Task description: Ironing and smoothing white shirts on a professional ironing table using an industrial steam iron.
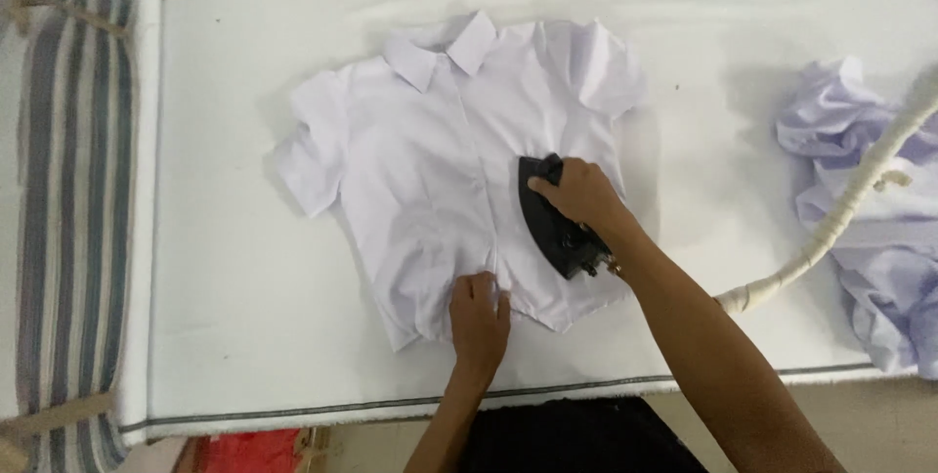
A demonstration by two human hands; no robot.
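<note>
A white short-sleeved shirt [430, 160] lies flat, front up, collar at the far side, on a white padded table [244, 268]. My right hand [578, 192] grips the handle of a black iron [555, 224] that rests on the shirt's right front panel. My left hand [479, 319] presses the shirt's bottom hem flat near the button line, fingers together on the cloth.
A white wrapped cord [850, 204] runs from the iron off to the upper right. A crumpled pale lilac garment [879, 229] lies at the right edge. A grey-striped cloth [73, 190] covers the table's left end. Something red [254, 451] sits below the near edge.
</note>
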